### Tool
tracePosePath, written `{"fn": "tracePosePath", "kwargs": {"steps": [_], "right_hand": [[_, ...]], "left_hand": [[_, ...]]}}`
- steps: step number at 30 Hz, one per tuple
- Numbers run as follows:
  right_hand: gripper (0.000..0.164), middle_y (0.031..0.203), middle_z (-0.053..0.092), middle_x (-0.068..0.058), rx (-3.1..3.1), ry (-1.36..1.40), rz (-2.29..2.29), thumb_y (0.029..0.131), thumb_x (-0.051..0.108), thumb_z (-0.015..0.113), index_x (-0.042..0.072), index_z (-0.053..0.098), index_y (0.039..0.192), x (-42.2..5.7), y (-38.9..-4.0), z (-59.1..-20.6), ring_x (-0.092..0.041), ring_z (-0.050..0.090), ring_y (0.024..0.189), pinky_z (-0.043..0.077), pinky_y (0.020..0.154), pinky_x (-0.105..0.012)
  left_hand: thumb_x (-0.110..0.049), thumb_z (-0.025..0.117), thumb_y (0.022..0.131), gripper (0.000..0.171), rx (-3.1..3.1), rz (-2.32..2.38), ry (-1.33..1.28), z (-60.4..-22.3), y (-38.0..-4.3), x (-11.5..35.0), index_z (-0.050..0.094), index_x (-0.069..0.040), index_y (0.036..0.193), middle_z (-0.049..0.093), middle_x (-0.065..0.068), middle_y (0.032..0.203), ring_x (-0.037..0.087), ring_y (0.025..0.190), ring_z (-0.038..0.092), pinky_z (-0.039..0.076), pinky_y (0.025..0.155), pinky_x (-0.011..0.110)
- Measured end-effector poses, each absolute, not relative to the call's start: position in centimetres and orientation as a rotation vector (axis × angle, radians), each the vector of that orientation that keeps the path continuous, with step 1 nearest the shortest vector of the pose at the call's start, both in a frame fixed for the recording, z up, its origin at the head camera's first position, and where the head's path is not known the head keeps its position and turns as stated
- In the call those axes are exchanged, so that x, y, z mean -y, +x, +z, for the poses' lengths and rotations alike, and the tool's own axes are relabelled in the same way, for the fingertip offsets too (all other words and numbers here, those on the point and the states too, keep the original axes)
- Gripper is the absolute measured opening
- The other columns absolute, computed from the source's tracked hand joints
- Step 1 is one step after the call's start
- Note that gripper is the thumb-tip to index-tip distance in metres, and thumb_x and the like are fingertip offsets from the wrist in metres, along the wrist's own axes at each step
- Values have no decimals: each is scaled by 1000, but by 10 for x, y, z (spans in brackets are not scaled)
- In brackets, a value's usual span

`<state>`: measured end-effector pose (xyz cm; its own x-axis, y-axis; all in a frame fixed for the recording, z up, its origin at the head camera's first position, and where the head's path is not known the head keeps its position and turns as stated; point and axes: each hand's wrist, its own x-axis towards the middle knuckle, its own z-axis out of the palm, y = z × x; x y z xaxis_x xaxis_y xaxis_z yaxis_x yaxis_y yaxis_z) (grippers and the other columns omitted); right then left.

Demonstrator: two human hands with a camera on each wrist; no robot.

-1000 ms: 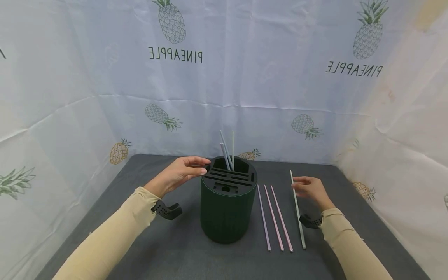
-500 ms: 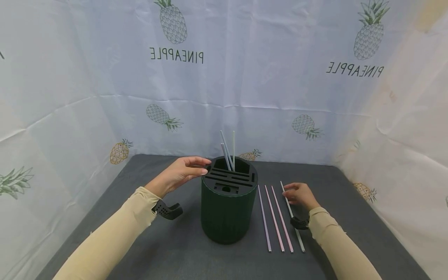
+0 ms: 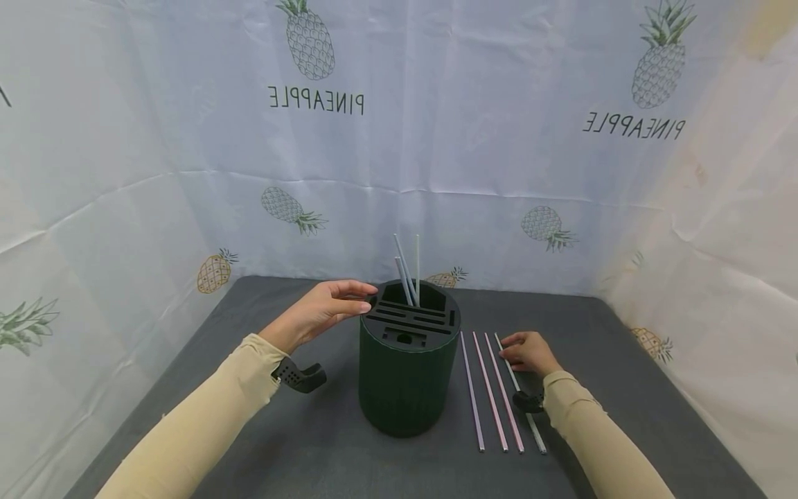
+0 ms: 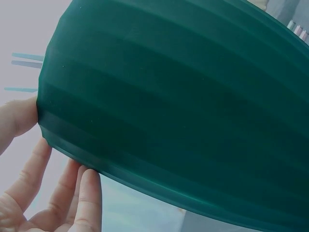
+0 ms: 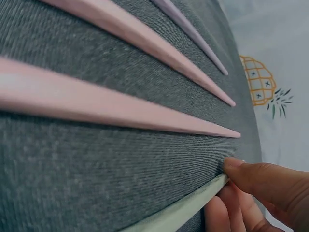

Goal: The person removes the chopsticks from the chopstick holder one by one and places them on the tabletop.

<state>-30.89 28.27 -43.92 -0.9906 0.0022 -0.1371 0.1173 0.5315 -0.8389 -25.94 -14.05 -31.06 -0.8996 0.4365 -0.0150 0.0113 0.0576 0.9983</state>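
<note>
A dark green ribbed utensil holder (image 3: 405, 388) stands upright with a slotted black top. My left hand (image 3: 324, 310) rests on its left rim, thumb and fingertips touching the edge. In the left wrist view the fingers (image 4: 89, 198) lie fairly straight against the holder's side. My right hand (image 3: 530, 353) pinches a pale green chopstick (image 3: 514, 381) near its thin far end, between thumb and fingers; the thick end points toward me. In the right wrist view this chopstick (image 5: 186, 208) lies low over the cloth, beside a pink chopstick (image 5: 120, 104).
Two pink chopsticks (image 3: 490, 391) and a purple chopstick (image 3: 472, 395) lie side by side on the dark grey cloth (image 3: 280, 443), right of the holder. Several chopsticks (image 3: 403, 270) stand in its rear compartment. A white pineapple-print curtain (image 3: 399, 138) surrounds the table.
My right hand has moved left and a little toward me. The pale green chopstick's far end has swung left toward the pink ones. My left hand has stayed on the rim.
</note>
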Motion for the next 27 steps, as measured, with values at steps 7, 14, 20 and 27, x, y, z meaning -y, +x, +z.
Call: {"fn": "tracePosePath", "kwargs": {"steps": [7,14,20,27], "right_hand": [[39,100,68,-22,-2643,110,-1418,86,4,70,-13,58,119,-284,-308,-434,-18,67,79,59,64,-34],[45,119,63,-24,-2630,-65,-1607,94,16,64,-8,52,131,-274,-315,-385,-12,66,87,60,79,-38],[36,113,62,-4,-2562,-420,-1975,95,25,63,5,58,124,-238,-304,-316,-5,65,92,57,86,-29],[15,97,65,2,-2408,-855,-2124,91,10,67,15,67,106,-177,-274,-264,-13,68,89,58,82,-29]], "left_hand": [[-12,68,90,51,-2036,1899,454,-311,-259,139,51,0,136,43,15,146,30,138,38,31,116,47],[-12,68,90,51,-2037,1898,464,-312,-259,141,50,0,137,42,15,147,31,138,37,30,117,47],[-12,68,90,50,-2036,1904,461,-313,-260,141,51,0,136,43,15,146,30,136,40,31,116,47],[-11,68,90,50,-2039,1903,455,-313,-261,141,52,0,135,44,14,145,30,136,40,31,116,47]]}}
